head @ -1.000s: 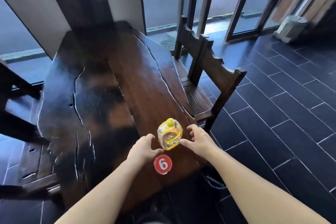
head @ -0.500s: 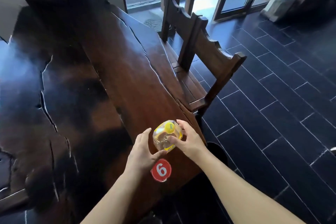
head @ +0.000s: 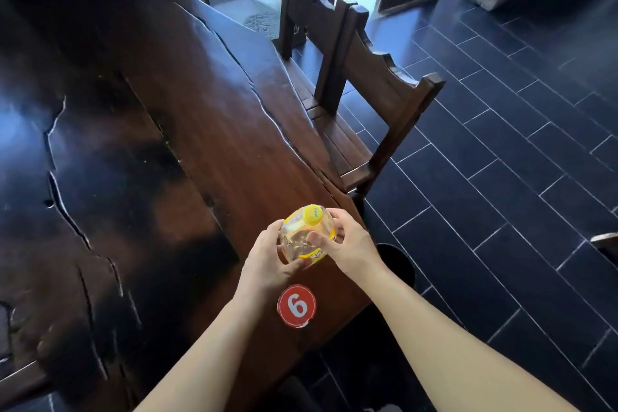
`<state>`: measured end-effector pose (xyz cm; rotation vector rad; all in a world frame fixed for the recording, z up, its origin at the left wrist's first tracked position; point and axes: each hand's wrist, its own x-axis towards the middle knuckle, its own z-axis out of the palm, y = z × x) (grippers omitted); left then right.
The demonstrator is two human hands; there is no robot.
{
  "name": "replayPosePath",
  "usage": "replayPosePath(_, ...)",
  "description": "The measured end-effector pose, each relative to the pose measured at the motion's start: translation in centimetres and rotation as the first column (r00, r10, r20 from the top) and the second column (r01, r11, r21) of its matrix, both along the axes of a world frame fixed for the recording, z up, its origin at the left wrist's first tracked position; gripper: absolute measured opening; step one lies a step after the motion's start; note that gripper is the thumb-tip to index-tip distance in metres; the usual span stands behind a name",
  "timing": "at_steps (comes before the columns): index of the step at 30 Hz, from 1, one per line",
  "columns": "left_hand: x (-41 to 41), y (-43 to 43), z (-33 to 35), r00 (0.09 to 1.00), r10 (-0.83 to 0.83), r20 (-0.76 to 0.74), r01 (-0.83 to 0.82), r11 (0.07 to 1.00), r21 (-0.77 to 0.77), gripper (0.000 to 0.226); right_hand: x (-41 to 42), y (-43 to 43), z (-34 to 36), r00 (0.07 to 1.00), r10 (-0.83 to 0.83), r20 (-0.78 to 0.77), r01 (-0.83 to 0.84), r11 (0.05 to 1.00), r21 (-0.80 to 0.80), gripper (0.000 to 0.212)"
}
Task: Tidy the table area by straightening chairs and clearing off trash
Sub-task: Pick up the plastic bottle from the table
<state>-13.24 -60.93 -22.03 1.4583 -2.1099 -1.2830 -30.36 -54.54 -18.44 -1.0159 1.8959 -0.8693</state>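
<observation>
From the head camera, looking down, I have both hands on the clear plastic bottle [head: 306, 237] with the yellow cap [head: 313, 214]: my left hand [head: 267, 261] cups its left side and my right hand [head: 347, 244] wraps the right, thumb across the front, so both are clamped on it. The bottle sits near the close right corner of the dark wooden table [head: 200, 117], just beyond the red number-6 sticker [head: 296, 305]; whether its base touches the wood or is lifted I cannot tell, since my fingers cover it. I judge the clearing barely started: this trash is in hand but not thrown away, and the two wooden chairs [head: 378, 90] along the right edge look roughly in line (one seems angled slightly outward). A dark round shape [head: 394, 264] on the floor below my right wrist may be a bin, though it is too shadowed to say. The table's left side is blurred and glare-washed.
</observation>
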Motion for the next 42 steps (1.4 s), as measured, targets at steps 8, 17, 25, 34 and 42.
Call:
replayPosePath(8, -4.8, 0.7, 0.8, 0.990, -0.119, -0.078, 0.120, 0.993, 0.011, 0.080, -5.0, 2.6, 1.1, 0.996, -0.092, 0.011, 0.092, 0.996, -0.003, 0.066)
replayPosePath(17, -16.0, 3.8, 1.4, 0.974, -0.208, -0.091, 0.214, 0.974, 0.069, 0.083, -15.8, 8.0, 0.3, 0.986, -0.159, 0.054, 0.160, 0.987, -0.007, 0.090)
replayPosePath(25, -28.1, 8.3, -0.4, 0.967, -0.246, -0.070, 0.252, 0.961, 0.114, 0.084, -27.6, 12.9, -1.2, 0.994, -0.110, 0.005, 0.109, 0.992, 0.068, 0.078)
replayPosePath(34, -34.2, 11.8, -8.0, 0.982, -0.190, -0.020, 0.191, 0.970, 0.152, 0.093, -32.1, 15.1, -8.3, 0.981, -0.190, 0.049, 0.179, 0.969, 0.171, 0.064)
replayPosePath(42, -35.3, 11.8, -23.4, 0.995, -0.090, 0.035, 0.075, 0.947, 0.311, 0.089, -32.7, 14.2, -24.5, 0.972, -0.209, 0.106, 0.173, 0.944, 0.280, 0.063)
